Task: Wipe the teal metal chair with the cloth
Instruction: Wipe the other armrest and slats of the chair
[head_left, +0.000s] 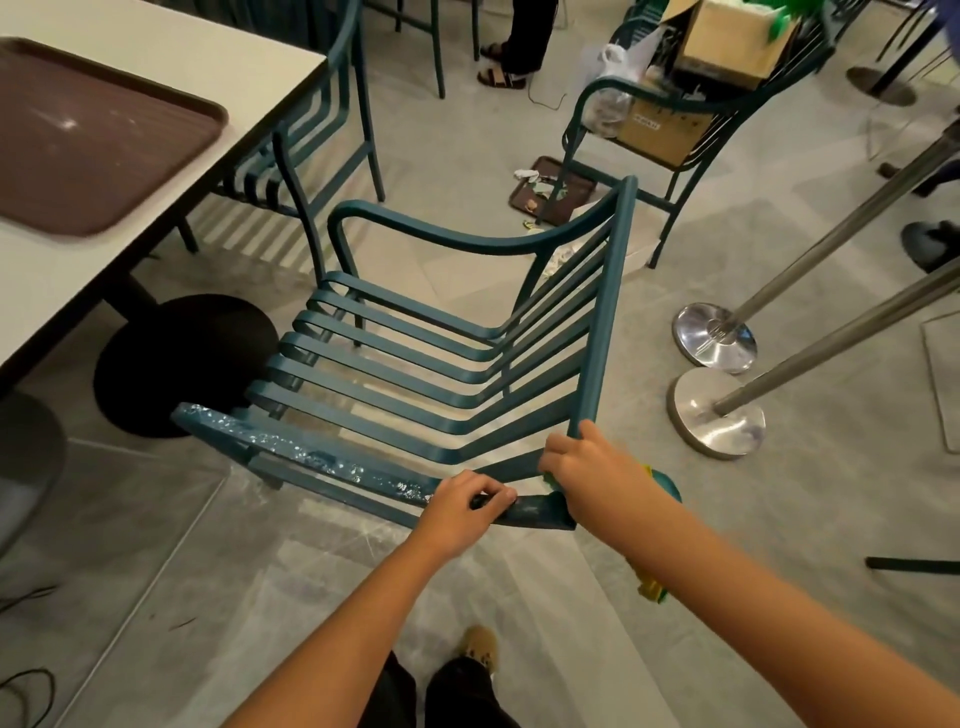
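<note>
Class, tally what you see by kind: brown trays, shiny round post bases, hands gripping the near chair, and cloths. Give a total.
Brown trays: 2
Post bases: 2
Hands on the chair: 2
Cloth: 1
Total: 7

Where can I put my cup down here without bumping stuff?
The white table is bare between the brown tray and its edge by the chairs. The floor is open between the teal chair and the shiny post bases. Crowded: the far chair piled with boxes, and the littered tray on the floor behind.
</note>
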